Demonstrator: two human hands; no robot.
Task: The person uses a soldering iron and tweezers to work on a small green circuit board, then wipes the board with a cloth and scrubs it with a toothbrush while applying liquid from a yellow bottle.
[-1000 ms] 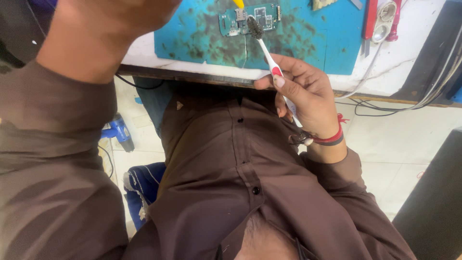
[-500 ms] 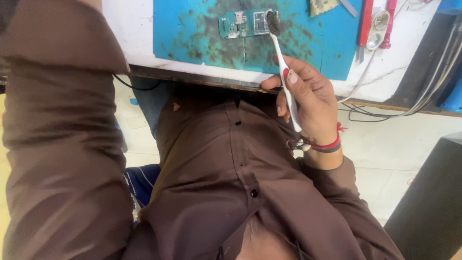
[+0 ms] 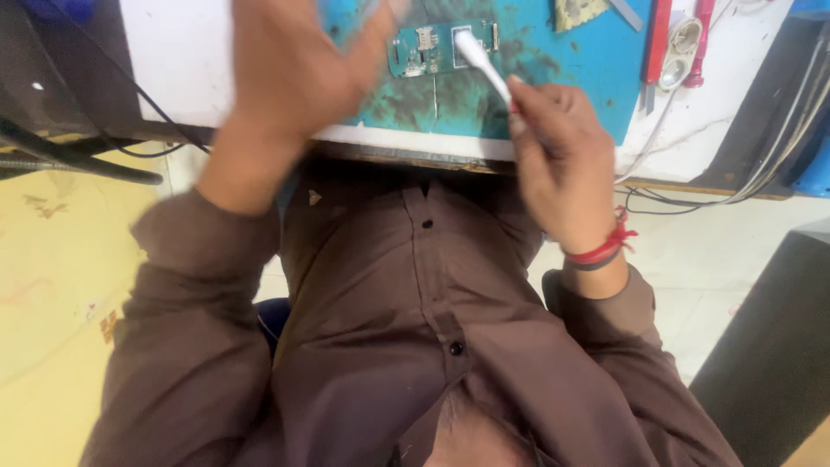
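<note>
One toothbrush (image 3: 481,62) between right-hand fingers (image 3: 529,102)

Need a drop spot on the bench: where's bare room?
Bare white bench left of the blue mat, under the left hand. Thin white strip right of the mat, beside the red tools. Crowded around the circuit board, toothbrush and right hand.

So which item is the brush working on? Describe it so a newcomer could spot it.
On the blue mat at the white bench's near edge lies a small green circuit board. The toothbrush in the right hand rests on it; nothing else there is green with metal parts.
</note>
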